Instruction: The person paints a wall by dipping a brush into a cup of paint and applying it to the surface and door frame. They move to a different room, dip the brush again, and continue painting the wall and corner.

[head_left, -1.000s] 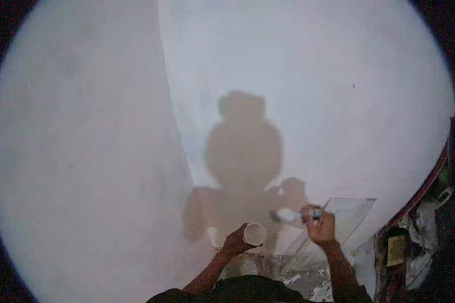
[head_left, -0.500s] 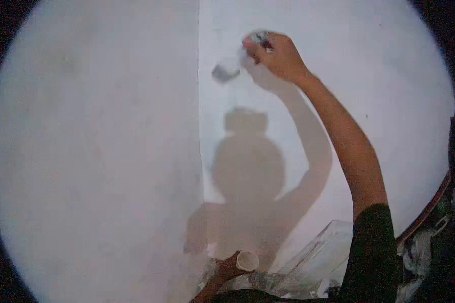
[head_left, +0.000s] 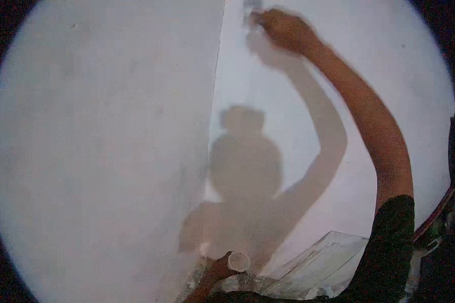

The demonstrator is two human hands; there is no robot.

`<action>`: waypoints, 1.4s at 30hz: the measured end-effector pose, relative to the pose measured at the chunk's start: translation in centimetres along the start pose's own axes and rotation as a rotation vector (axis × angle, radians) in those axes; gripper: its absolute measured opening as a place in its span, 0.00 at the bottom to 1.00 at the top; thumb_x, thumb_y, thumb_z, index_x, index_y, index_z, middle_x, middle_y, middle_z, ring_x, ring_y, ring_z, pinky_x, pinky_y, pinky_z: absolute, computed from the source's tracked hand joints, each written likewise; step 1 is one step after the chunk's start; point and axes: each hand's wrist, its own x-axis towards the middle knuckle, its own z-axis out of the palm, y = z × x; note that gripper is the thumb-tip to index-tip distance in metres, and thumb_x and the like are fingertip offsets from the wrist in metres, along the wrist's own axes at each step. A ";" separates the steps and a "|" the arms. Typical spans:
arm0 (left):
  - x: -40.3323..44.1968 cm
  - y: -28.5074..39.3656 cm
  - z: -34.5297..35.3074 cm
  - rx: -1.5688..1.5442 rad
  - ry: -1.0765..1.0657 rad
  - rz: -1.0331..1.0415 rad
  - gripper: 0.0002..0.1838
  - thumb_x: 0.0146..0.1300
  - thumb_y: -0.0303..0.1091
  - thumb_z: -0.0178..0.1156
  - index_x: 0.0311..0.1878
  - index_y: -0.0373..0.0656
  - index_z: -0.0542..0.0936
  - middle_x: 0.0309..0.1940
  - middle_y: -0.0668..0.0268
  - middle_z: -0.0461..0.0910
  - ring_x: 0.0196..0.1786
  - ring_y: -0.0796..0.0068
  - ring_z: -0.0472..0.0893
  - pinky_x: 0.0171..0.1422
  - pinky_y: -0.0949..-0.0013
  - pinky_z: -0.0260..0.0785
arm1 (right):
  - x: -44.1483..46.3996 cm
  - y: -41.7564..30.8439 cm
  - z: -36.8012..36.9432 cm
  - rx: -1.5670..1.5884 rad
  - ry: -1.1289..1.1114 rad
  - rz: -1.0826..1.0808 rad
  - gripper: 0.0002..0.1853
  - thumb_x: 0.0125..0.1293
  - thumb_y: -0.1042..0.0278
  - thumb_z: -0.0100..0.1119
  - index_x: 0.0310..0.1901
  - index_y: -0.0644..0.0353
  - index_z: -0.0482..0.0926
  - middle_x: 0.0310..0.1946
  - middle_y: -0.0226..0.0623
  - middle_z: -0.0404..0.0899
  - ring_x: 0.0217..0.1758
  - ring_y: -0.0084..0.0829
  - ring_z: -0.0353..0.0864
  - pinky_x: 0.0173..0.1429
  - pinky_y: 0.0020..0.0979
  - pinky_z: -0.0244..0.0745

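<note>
High on the wall, my right hand (head_left: 288, 30) is closed around a small greyish tool (head_left: 253, 6). Motion blur and the top edge of the view hide its kind. The tool is near the white wall (head_left: 379, 65), just right of the vertical corner line. Low in the view, my left hand (head_left: 221, 266) grips a small round cup (head_left: 239, 261) by its left side. The cup's pale round top faces me; I cannot make out what is inside.
A second wall face (head_left: 101, 151) fills the left side. My shadow (head_left: 245, 166) falls across the corner. Below right lies a pale, box-like object (head_left: 323, 260) with angled edges, beside crumpled clear plastic-like material. Dark items stand at the far right edge.
My right hand has risen with the tool, which moved from left of the hand to above it. The cup in my left hand has shifted slightly left in view.
</note>
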 end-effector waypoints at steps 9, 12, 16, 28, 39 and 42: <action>4.3 1.1 1.9 -0.012 -0.020 0.144 0.58 0.45 0.64 0.82 0.73 0.41 0.67 0.64 0.52 0.81 0.65 0.48 0.82 0.70 0.49 0.75 | -11.4 -15.4 1.6 0.673 -0.393 -0.106 0.17 0.79 0.57 0.53 0.58 0.60 0.80 0.41 0.46 0.84 0.47 0.46 0.87 0.51 0.47 0.85; 4.8 1.3 3.1 0.049 -0.021 0.045 0.58 0.45 0.64 0.83 0.73 0.41 0.68 0.64 0.52 0.81 0.65 0.48 0.82 0.70 0.49 0.74 | -9.5 -9.0 1.2 0.722 -0.246 0.112 0.20 0.79 0.53 0.55 0.45 0.64 0.85 0.38 0.48 0.87 0.38 0.42 0.86 0.46 0.44 0.82; 5.4 -0.7 4.5 -0.038 -0.041 0.089 0.56 0.45 0.64 0.83 0.72 0.41 0.69 0.64 0.51 0.81 0.66 0.47 0.81 0.70 0.48 0.74 | -6.4 1.7 -0.6 0.279 0.093 0.222 0.12 0.72 0.62 0.59 0.44 0.62 0.84 0.36 0.46 0.88 0.35 0.42 0.86 0.44 0.42 0.81; 8.1 -5.5 10.9 0.093 -0.007 0.082 0.60 0.45 0.60 0.83 0.75 0.40 0.65 0.68 0.47 0.77 0.69 0.48 0.78 0.76 0.49 0.69 | -20.6 -8.2 -0.4 0.112 -0.468 0.220 0.21 0.70 0.60 0.58 0.62 0.54 0.77 0.53 0.46 0.81 0.55 0.47 0.83 0.57 0.50 0.82; 7.1 -4.2 12.2 0.234 -0.090 0.083 0.61 0.45 0.61 0.82 0.77 0.43 0.63 0.67 0.47 0.78 0.68 0.44 0.79 0.75 0.46 0.69 | -35.0 -20.0 0.9 0.522 -0.294 0.035 0.18 0.76 0.57 0.57 0.63 0.48 0.81 0.50 0.49 0.86 0.51 0.48 0.86 0.57 0.47 0.83; 9.0 -8.6 15.2 0.171 -0.144 0.077 0.61 0.46 0.62 0.82 0.77 0.42 0.62 0.68 0.47 0.77 0.69 0.44 0.77 0.76 0.46 0.68 | -31.5 -9.9 -1.4 0.383 -0.314 0.425 0.16 0.74 0.56 0.62 0.56 0.55 0.85 0.46 0.46 0.89 0.46 0.45 0.89 0.54 0.42 0.84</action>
